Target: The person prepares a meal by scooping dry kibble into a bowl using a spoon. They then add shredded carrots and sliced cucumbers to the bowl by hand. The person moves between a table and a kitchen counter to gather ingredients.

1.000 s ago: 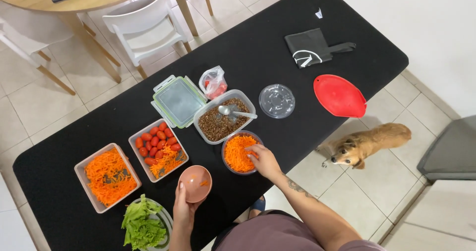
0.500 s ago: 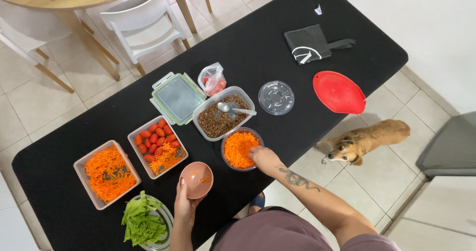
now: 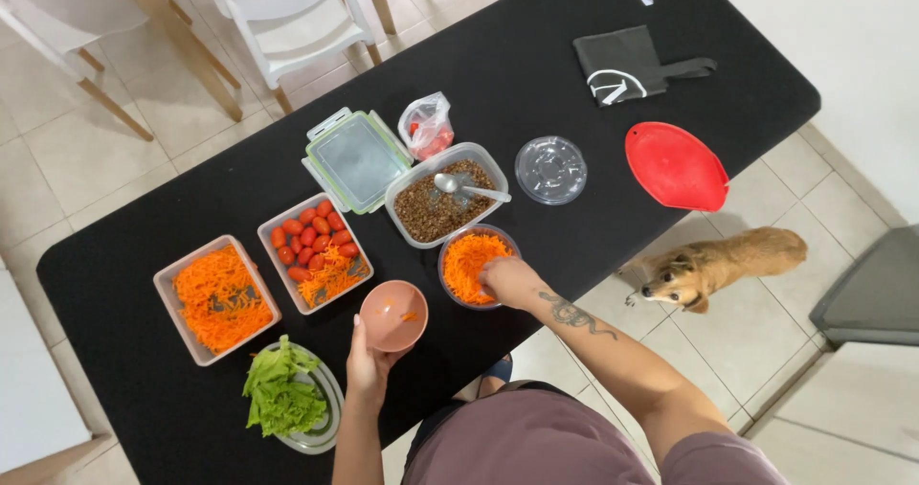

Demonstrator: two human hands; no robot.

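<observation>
My left hand (image 3: 369, 363) holds a small pink bowl (image 3: 392, 315) with a few carrot shreds in it, just above the black table (image 3: 536, 73). My right hand (image 3: 504, 279) reaches into a round clear bowl of grated carrot (image 3: 466, 258), fingers pinched down in the shreds. Behind that bowl stands a clear tub of brown grains (image 3: 436, 207) with a spoon (image 3: 469, 188) lying in it.
A tub of cherry tomatoes and carrot (image 3: 311, 248), a tub of grated carrot (image 3: 215, 295), a lettuce bowl (image 3: 287, 394), a green-rimmed lid (image 3: 356, 158), a plastic bag (image 3: 426, 126), a clear round lid (image 3: 550, 169), a red lid (image 3: 675, 164), a black pouch (image 3: 627, 62). A dog (image 3: 713, 265) stands at right; white chair (image 3: 287, 11) behind.
My right hand has stayed at the round carrot bowl, shifting slightly within it. The pink bowl in my left hand has barely moved.
</observation>
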